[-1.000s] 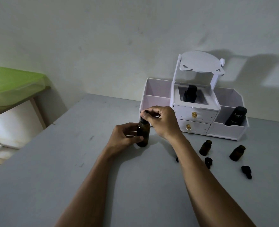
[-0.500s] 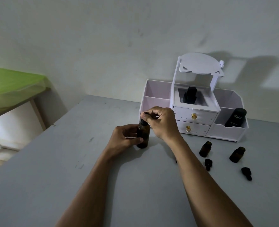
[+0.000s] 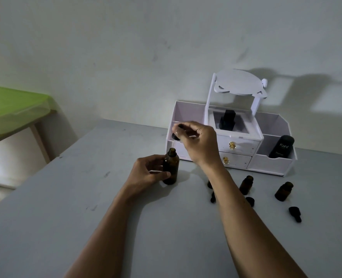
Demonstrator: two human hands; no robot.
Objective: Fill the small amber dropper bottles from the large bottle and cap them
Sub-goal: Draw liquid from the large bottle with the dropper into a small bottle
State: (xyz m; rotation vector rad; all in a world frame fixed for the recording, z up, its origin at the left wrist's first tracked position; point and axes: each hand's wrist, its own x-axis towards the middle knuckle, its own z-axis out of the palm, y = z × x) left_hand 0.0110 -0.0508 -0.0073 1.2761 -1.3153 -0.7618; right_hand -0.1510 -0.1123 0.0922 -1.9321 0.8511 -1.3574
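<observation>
The large amber bottle [image 3: 171, 166] stands upright on the grey table [image 3: 65, 197], its neck uncovered. My left hand [image 3: 148, 173] grips its body from the left. Above it, my right hand [image 3: 196, 141] pinches the black dropper cap [image 3: 176, 135], lifted clear of the neck, with the thin pipette tip just over the mouth. Two small amber bottles [image 3: 246, 185] [image 3: 283, 191] stand uncapped to the right. Loose black dropper caps [image 3: 294, 213] [image 3: 250, 201] lie near them; another [image 3: 212, 197] is partly hidden by my right forearm.
A white desk organiser [image 3: 270, 163] with two gold-knobbed drawers stands against the wall behind the bottles. It holds a black Kahf bottle [image 3: 281, 147] and a black item in its middle well. A green plastic bin [image 3: 11, 111] sits on a side table at left.
My right hand has lifted the dropper cap off the large bottle's neck and raised it; before, it held the cap on the bottle. The left hand keeps its hold.
</observation>
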